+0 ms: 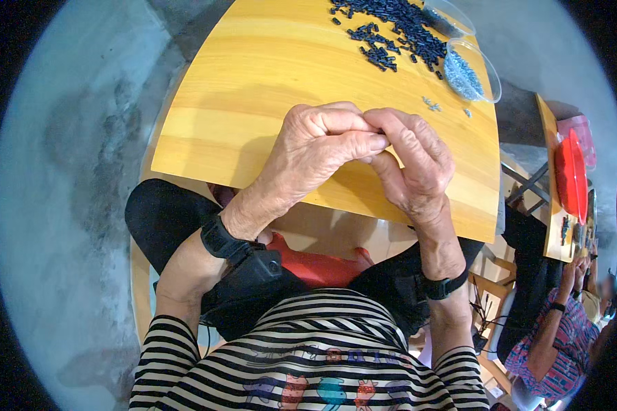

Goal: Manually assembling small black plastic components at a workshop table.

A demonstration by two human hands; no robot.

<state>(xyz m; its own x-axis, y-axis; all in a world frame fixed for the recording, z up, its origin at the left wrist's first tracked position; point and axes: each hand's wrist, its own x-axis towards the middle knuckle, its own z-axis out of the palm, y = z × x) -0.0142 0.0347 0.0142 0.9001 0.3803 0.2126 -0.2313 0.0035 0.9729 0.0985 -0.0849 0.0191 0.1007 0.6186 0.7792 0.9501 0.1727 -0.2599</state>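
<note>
Above the near part of the yellow wooden table (pixel 253 75), my two hands meet fingertip to fingertip. My left hand (pixel 322 140) is closed in a pinch, thumb against the forefinger. Pressed up to it from the right is my right hand (pixel 415 154), also pinched. Whatever sits between the fingertips is hidden or too small to make out. Beyond the hands lies a spread pile of small dark blue cylindrical pieces (pixel 404 27). A clear round tub (pixel 493 75) leans on its side with small light blue pieces (pixel 463 75) in it. A few loose light blue pieces (pixel 430 104) lie nearer my right hand.
Behind the tilted tub stands a second clear tub (pixel 452 17) with small pieces inside. At the right, another person (pixel 555 335) in a patterned top works at a second table (pixel 559 236), which bears a red tray (pixel 570 178). A grey wall (pixel 68 171) rises on the left.
</note>
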